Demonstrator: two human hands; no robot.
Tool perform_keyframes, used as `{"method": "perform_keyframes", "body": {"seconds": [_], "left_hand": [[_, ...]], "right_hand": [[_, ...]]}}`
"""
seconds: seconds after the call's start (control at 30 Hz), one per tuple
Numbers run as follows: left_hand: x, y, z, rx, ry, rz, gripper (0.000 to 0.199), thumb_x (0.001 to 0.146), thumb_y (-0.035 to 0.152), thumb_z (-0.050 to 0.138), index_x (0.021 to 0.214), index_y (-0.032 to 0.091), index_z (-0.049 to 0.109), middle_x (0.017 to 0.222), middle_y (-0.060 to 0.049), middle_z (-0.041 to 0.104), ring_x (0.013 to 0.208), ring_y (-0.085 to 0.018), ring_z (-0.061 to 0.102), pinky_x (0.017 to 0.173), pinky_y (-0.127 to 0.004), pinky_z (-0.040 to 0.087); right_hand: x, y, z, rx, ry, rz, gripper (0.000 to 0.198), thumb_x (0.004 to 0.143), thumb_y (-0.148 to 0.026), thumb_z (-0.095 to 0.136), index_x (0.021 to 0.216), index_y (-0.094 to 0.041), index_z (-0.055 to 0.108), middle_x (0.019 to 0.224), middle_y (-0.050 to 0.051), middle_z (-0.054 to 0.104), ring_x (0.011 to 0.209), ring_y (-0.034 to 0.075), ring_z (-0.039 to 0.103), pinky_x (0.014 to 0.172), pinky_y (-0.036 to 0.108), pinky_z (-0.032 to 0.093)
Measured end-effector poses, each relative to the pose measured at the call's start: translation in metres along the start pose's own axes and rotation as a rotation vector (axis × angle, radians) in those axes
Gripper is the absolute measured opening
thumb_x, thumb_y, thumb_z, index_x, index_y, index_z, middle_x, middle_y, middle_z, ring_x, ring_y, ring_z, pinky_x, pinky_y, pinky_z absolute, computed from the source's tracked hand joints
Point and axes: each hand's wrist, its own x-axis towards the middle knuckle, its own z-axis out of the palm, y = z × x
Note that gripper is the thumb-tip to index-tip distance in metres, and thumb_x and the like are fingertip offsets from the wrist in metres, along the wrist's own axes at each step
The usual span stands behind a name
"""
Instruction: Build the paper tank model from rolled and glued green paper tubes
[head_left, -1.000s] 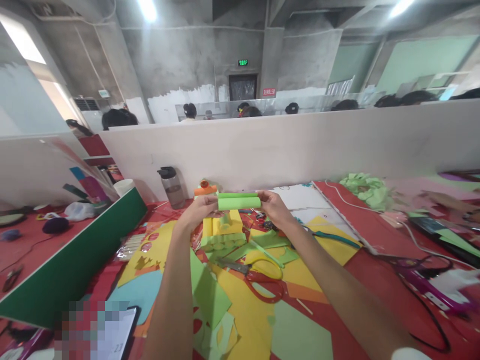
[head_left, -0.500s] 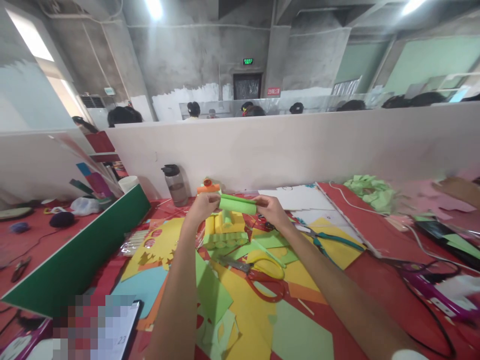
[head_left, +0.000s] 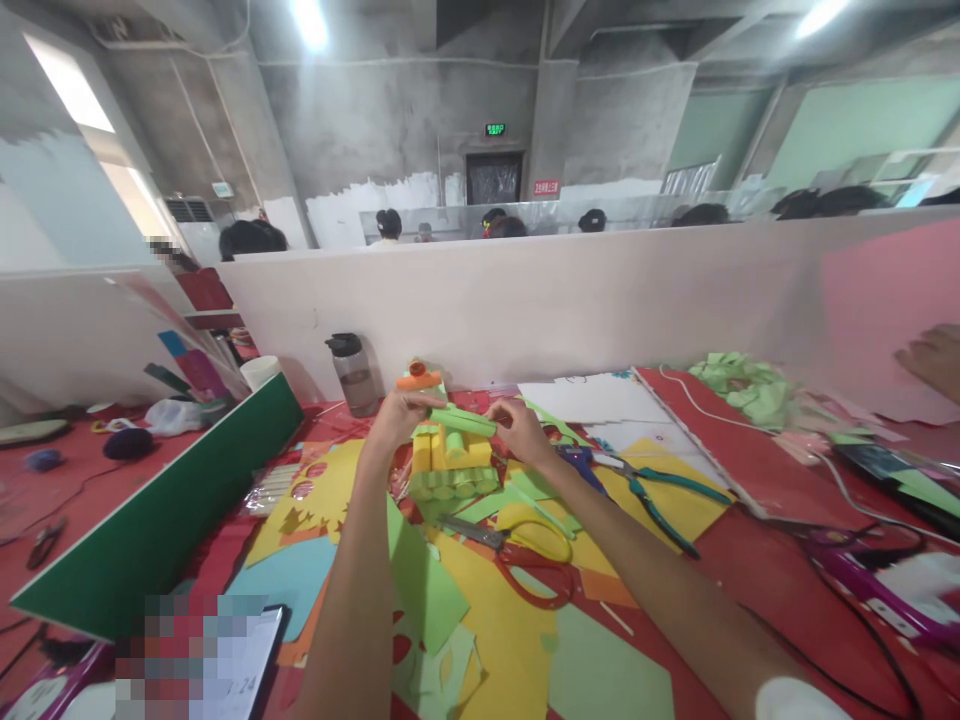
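A light-green strip of rolled paper (head_left: 463,421) is stretched between my two hands. My left hand (head_left: 405,412) pinches its left end, and my right hand (head_left: 519,428) has its fingers closed on the right end. Just below stands a yellow and green paper model (head_left: 453,474), tank-like, with green rolls along its lower side. Behind my left hand is an orange paper roll (head_left: 418,381) on top of another paper piece. Scissors (head_left: 534,535) with yellow and red handles lie open in front of the model.
Teal-handled pliers (head_left: 667,490) and a blue tool (head_left: 581,463) lie to the right. Coloured paper sheets cover the red table. A water bottle (head_left: 353,376) stands at the back, a green board (head_left: 165,510) on the left. At far right another person's hand (head_left: 934,360) is by a pink sheet (head_left: 892,310).
The green paper looks narrower and more tightly rolled. My right hand has moved left and slightly down, closer to my left. A pink sheet and another person's hand have appeared at the right.
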Motion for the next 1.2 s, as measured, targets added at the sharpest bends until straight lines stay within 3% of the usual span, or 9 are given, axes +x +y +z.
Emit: {"method": "perform_keyframes", "body": {"seconds": [0.23, 0.43, 0.67, 0.93, 1.2], "left_hand": [[-0.003, 0.004, -0.003, 0.051, 0.001, -0.026, 0.032, 0.069, 0.025, 0.072, 0.097, 0.011, 0.079, 0.087, -0.008, 0.078, 0.073, -0.019, 0.069, 0.070, -0.028, 0.053], [-0.005, 0.005, -0.002, -0.114, -0.047, -0.094, 0.046, 0.065, 0.043, 0.083, 0.097, 0.012, 0.077, 0.086, -0.008, 0.077, 0.075, -0.020, 0.070, 0.072, -0.031, 0.056], [-0.002, -0.002, -0.001, -0.169, -0.025, -0.114, 0.046, 0.062, 0.040, 0.086, 0.096, 0.012, 0.074, 0.082, -0.008, 0.077, 0.072, -0.020, 0.071, 0.072, -0.033, 0.058], [-0.002, 0.004, -0.001, -0.139, 0.001, 0.027, 0.035, 0.067, 0.035, 0.080, 0.092, 0.012, 0.075, 0.087, -0.010, 0.078, 0.081, -0.022, 0.073, 0.080, -0.034, 0.057], [-0.009, 0.013, 0.000, -0.144, 0.007, 0.032, 0.039, 0.065, 0.039, 0.082, 0.093, 0.012, 0.076, 0.091, -0.010, 0.078, 0.084, -0.023, 0.073, 0.084, -0.032, 0.055]], "right_hand": [[0.003, 0.016, 0.005, 0.053, -0.005, -0.009, 0.002, 0.075, -0.021, 0.060, 0.076, -0.019, 0.060, 0.077, 0.001, 0.068, 0.074, 0.017, 0.065, 0.074, 0.029, 0.050], [0.003, 0.023, 0.010, 0.116, 0.011, 0.024, 0.009, 0.074, -0.024, 0.064, 0.080, -0.019, 0.060, 0.076, 0.000, 0.066, 0.073, 0.017, 0.062, 0.071, 0.028, 0.050], [0.003, 0.020, 0.010, 0.212, 0.008, 0.070, 0.015, 0.072, -0.026, 0.071, 0.084, -0.018, 0.065, 0.085, 0.003, 0.071, 0.080, 0.020, 0.066, 0.078, 0.032, 0.052], [0.007, 0.013, 0.002, 0.381, 0.129, 0.175, 0.026, 0.073, -0.034, 0.073, 0.093, -0.019, 0.065, 0.091, 0.006, 0.074, 0.083, 0.020, 0.069, 0.076, 0.031, 0.056], [0.011, -0.016, -0.014, 0.461, -0.121, 0.317, 0.029, 0.070, -0.030, 0.076, 0.096, -0.017, 0.077, 0.076, 0.003, 0.074, 0.067, 0.017, 0.068, 0.064, 0.027, 0.057]]}}
